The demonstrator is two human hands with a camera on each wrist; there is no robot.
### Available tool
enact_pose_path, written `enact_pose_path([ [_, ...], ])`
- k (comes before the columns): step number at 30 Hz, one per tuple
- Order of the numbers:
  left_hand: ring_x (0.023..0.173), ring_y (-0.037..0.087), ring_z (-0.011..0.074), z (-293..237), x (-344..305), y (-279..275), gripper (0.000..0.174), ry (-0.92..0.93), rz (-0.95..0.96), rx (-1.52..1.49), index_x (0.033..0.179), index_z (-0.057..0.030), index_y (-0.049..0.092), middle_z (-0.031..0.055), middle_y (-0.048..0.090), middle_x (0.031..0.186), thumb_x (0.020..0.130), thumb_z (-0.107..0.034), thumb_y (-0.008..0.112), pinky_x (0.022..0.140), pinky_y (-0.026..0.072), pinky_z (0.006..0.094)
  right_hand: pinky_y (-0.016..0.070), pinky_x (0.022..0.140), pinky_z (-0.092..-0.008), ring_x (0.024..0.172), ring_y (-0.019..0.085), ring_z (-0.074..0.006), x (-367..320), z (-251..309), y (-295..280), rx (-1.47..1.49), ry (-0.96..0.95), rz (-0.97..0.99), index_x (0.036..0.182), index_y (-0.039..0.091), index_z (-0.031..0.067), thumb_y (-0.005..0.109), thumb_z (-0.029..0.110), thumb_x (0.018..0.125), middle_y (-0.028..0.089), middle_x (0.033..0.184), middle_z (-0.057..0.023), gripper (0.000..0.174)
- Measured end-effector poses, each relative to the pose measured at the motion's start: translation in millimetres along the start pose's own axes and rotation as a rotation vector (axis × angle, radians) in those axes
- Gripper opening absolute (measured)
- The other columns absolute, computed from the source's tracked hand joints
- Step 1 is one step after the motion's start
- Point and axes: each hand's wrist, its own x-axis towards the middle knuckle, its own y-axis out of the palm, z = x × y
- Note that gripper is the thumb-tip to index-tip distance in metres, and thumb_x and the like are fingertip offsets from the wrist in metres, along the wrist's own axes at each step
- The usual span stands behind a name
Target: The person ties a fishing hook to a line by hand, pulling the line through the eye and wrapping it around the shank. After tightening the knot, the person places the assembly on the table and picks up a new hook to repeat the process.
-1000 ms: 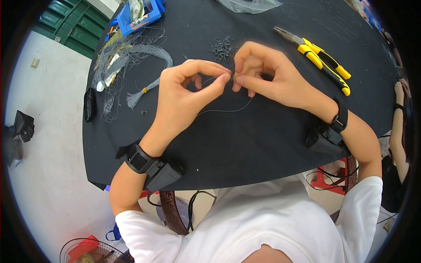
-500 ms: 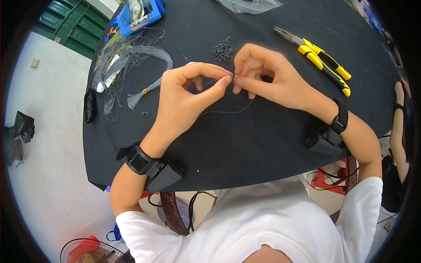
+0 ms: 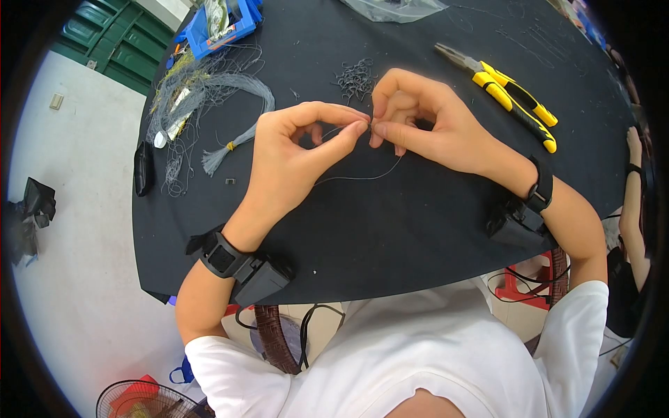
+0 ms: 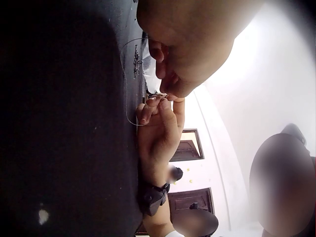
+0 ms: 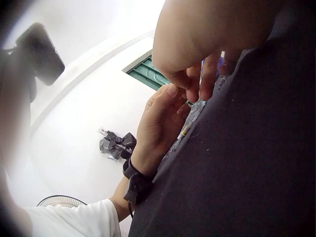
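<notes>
My left hand (image 3: 289, 150) and right hand (image 3: 439, 129) meet fingertip to fingertip above the dark table. Thumb and forefinger of each pinch a thin grey line (image 3: 362, 178), which sags in a loop below them. What sits right at the fingertips is too small to make out. In the left wrist view the line (image 4: 123, 74) curves from one hand to the other. Just beyond the fingers lies a small pile of dark fish hooks (image 3: 357, 79). A bundle of grey line (image 3: 254, 87), bound with a yellow tie, lies left of my left hand.
Yellow-and-black pliers (image 3: 512, 97) lie at the right. A blue tray (image 3: 237, 35) stands at the far left, and a clear plastic bag (image 3: 397, 7) at the far edge. A black case (image 3: 143, 167) lies by the table's left edge. Another person's arm (image 3: 633, 188) shows at the right.
Both hands stay almost in place, fingertips together. My left hand has shifted very slightly to the right and closer to my body; the line still hangs in its loop.
</notes>
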Motion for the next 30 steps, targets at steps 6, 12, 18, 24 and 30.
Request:
enact_pose_path([
  [6,0.078,0.057,0.0082,-4.0,-0.4,-1.1,0.013,-0.020,-0.010,-0.025,0.090,0.0043,0.064,0.0086,0.064,0.089,0.078,0.001,0.062,0.069,0.0434,0.0192,0.0397,0.054,-0.0167,0.058,0.053,-0.0045,2.8,-6.0,-0.5,-0.030,-0.015,-0.093,0.089,0.056,0.0016,0.054,0.008,0.080,0.064,0.074,-0.0033,0.012],
  [12,0.076,0.056,0.0087,-0.5,0.6,0.1,0.011,0.035,-0.090,-0.051,0.088,0.0029,0.065,0.0084,0.065,0.088,0.078,0.000,0.061,0.070,0.0424,0.0204,0.0398,0.055,-0.0184,0.061,0.053,-0.0035,3.2,-6.3,-1.9,-0.112,0.023,-0.129,0.085,0.063,0.0016,0.058,0.011,0.079,0.064,0.073,-0.0030,0.013],
  [18,0.077,0.057,0.0094,-9.0,-1.8,5.3,0.011,0.073,-0.098,-0.039,0.089,0.0030,0.064,0.0087,0.064,0.089,0.078,0.000,0.061,0.070,0.0434,0.0206,0.0419,0.057,-0.0218,0.061,0.053,-0.0066,3.8,-9.2,1.1,-0.195,-0.036,-0.195,0.080,0.064,0.0017,0.060,0.013,0.076,0.061,0.067,-0.0026,0.013],
  [24,0.085,0.059,0.0121,-7.8,-0.9,4.9,0.012,0.007,-0.092,-0.070,0.091,0.0046,0.062,0.0104,0.064,0.091,0.080,0.000,0.060,0.078,0.0455,0.0225,0.0430,0.058,-0.0226,0.060,0.054,-0.0083,0.0,-2.9,6.6,-0.212,-0.013,-0.076,0.080,0.065,0.0022,0.061,0.013,0.074,0.062,0.068,-0.0035,0.012],
  [30,0.067,0.055,0.0041,-0.3,0.7,5.1,0.012,0.042,-0.164,-0.124,0.089,0.0043,0.064,0.0063,0.065,0.083,0.079,-0.003,0.062,0.058,0.0415,0.0157,0.0435,0.057,-0.0232,0.059,0.054,-0.0086,-1.4,-0.5,6.7,-0.215,-0.002,-0.074,0.080,0.066,0.0025,0.062,0.012,0.073,0.063,0.067,-0.0037,0.013],
])
